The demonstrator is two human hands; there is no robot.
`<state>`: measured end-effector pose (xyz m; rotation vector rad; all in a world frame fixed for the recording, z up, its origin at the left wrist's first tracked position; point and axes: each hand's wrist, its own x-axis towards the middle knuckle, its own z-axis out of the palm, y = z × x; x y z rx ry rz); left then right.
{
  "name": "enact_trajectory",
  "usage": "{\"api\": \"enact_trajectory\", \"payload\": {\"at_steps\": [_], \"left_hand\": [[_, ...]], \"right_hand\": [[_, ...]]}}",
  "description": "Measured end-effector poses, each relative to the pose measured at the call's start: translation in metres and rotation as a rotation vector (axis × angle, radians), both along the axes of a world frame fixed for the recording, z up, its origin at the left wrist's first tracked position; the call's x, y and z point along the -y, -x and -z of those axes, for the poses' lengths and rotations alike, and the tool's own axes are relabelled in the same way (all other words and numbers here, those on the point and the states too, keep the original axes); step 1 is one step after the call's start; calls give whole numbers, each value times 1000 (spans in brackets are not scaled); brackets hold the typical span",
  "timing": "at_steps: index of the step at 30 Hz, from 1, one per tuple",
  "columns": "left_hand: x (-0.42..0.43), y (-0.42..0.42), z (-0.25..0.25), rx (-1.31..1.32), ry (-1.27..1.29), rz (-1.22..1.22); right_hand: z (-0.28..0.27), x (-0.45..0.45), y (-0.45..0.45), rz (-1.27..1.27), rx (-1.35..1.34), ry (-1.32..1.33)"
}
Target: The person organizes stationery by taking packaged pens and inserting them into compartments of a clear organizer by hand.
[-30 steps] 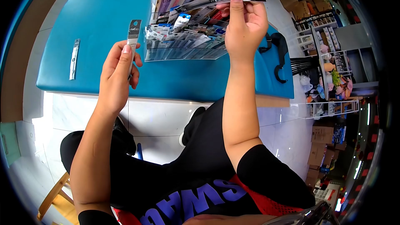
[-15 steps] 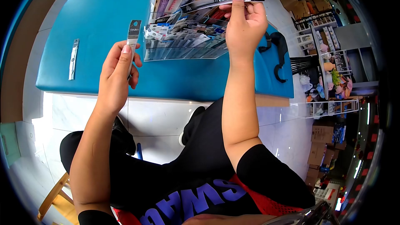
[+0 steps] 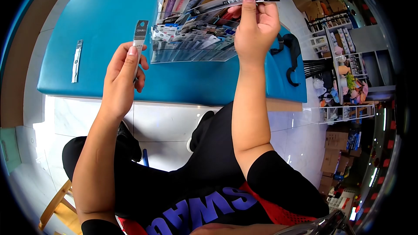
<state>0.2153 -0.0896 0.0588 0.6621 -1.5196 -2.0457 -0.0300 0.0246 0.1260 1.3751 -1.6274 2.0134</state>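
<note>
My left hand (image 3: 126,67) grips a slim pen-refill packet (image 3: 140,32) upright between thumb and fingers; its dark header with a hang hole points up. A second, longer pen-refill packet (image 3: 226,2) is pinched in my right hand (image 3: 257,21), its black header toward the right. This packet lies almost level, in front of a clear display box (image 3: 191,56). Inside the box stand several rows of packaged stationery (image 3: 191,35). Another slim packet (image 3: 76,61) rests by itself on the blue padded surface (image 3: 104,8), left of my left hand.
A black strap (image 3: 292,58) lies at the right end of the blue surface. Beyond it stand shelves with goods (image 3: 344,69) and cardboard boxes (image 3: 337,141). A wooden chair (image 3: 61,206) is at the lower left, above a pale tiled floor (image 3: 165,124).
The packet in my right hand has shifted slightly to the right and turned a little, its left end less distinct against the box. My left hand stays in place.
</note>
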Motion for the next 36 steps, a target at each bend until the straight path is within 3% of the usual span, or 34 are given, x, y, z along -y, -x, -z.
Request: {"api": "enact_trajectory", "payload": {"at_steps": [12, 21, 30, 36], "left_hand": [[0, 0, 0, 4, 3, 4], [-1, 0, -1, 9, 11, 3], [0, 0, 0, 5, 10, -3], [1, 0, 1, -1, 3, 8]], "right_hand": [[2, -3, 1, 44, 33, -68], [9, 6, -7, -124, 37, -77], [13, 10, -12, -132, -6, -150], [13, 11, -23, -26, -10, -382]]}}
